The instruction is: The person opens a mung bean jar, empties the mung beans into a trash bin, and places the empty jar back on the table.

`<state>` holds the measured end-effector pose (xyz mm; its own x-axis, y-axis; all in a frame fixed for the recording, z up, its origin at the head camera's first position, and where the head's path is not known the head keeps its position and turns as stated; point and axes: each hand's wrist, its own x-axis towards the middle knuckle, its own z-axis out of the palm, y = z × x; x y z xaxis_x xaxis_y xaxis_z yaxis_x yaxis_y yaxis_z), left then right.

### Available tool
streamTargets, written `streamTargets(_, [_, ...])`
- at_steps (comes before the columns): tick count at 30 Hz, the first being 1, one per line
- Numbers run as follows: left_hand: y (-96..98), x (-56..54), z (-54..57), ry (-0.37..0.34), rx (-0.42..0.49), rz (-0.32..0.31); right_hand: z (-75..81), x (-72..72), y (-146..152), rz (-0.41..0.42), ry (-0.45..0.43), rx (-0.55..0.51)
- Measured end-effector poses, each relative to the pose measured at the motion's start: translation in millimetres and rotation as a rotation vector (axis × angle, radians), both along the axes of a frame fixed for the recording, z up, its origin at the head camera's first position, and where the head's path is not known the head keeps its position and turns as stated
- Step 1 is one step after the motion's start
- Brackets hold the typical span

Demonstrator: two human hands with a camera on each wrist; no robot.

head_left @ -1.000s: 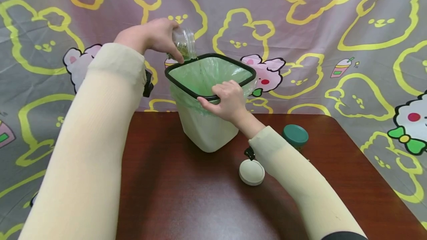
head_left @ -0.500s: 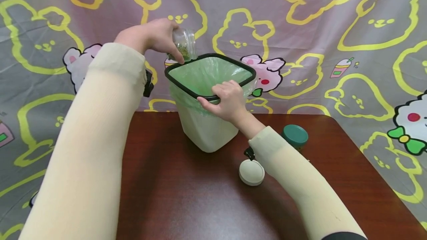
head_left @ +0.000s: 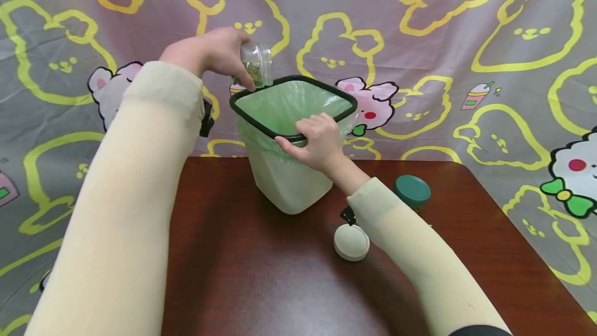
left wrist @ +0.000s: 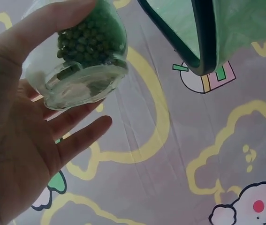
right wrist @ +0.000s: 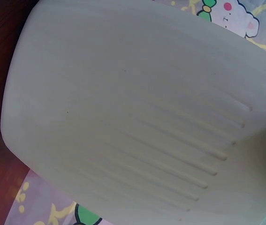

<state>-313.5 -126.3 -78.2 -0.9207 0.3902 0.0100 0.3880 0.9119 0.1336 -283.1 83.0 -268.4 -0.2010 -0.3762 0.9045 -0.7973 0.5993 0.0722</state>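
Note:
My left hand (head_left: 212, 52) grips a clear jar (head_left: 255, 56) above the far left side of the bin's black rim (head_left: 254, 120). The jar lies tilted on its side, mouth toward the bin. Small round green beans (left wrist: 86, 44) show through its wall in the left wrist view, where its thick base faces the camera. A white trash bin (head_left: 291, 185), lined with a green plastic bag (head_left: 277, 105), stands upright on the table. My right hand (head_left: 322, 141) holds its near rim, fingers over the edge and thumb along the outside. The right wrist view is filled by the bin's ribbed wall (right wrist: 123, 103).
On the brown table (head_left: 261, 274) a round white lid (head_left: 351, 242) lies in front of the bin. A container with a green lid (head_left: 412, 191) stands to the right, partly behind my right sleeve. A patterned curtain (head_left: 434, 45) hangs behind the table.
The jar in my left hand sits very slightly lower at the bin's rim. My right hand and the bin stay in place.

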Motion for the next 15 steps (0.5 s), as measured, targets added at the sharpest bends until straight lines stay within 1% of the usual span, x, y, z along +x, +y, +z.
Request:
streamTargets(10, [-0.4, -1.4, -2.0, -0.005, -0.013, -0.005, -1.1, -0.3, -0.5, 0.003, 0.008, -0.009])
streamTargets(15, [-1.5, -2.5, -3.7, 0.005, 0.008, -0.008, -0.9, -0.1, -1.1, -0.001, 0.01, -0.003])
